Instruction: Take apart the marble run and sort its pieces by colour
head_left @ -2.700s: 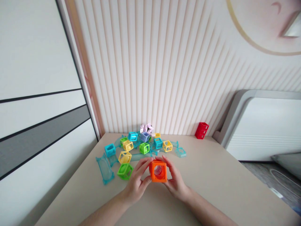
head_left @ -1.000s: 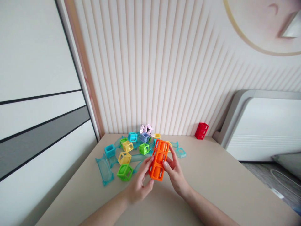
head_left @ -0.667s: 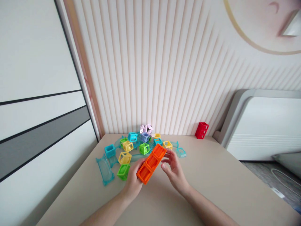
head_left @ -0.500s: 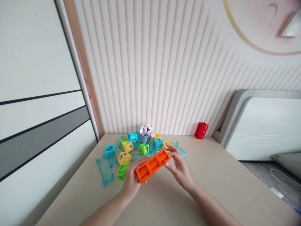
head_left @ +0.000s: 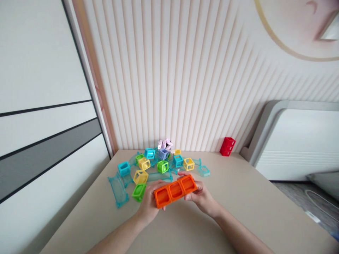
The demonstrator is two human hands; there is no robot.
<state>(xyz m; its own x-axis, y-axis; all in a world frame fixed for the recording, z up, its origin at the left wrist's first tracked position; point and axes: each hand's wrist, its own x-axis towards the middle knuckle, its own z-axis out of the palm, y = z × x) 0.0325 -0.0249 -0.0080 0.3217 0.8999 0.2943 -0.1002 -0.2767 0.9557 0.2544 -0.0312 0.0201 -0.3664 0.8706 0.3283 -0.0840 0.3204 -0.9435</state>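
A row of three joined orange toy blocks (head_left: 176,191), with recessed faces toward me, is held above the table. My left hand (head_left: 148,203) is closed round its left end, fingers partly behind it. At the right end, my right hand (head_left: 202,199) grips it, the thumb below and the fingers behind, partly hidden. Just beside my left hand lies a green cube block (head_left: 139,192). Beyond the orange row, a yellow cube block (head_left: 189,164) and another green cube block (head_left: 162,166) rest on the table.
Clear blue track pieces (head_left: 118,190) lie at the left, with several blue, yellow and green cubes around them. Pale purple pieces (head_left: 164,144) are heaped near the ribbed wall (head_left: 169,70). A red block stack (head_left: 227,146) stands at the table's (head_left: 249,204) back right.
My right hand has closed on the right end of the orange row, where its fingers were partly spread before. The row has shifted slightly right and turned closer to level.
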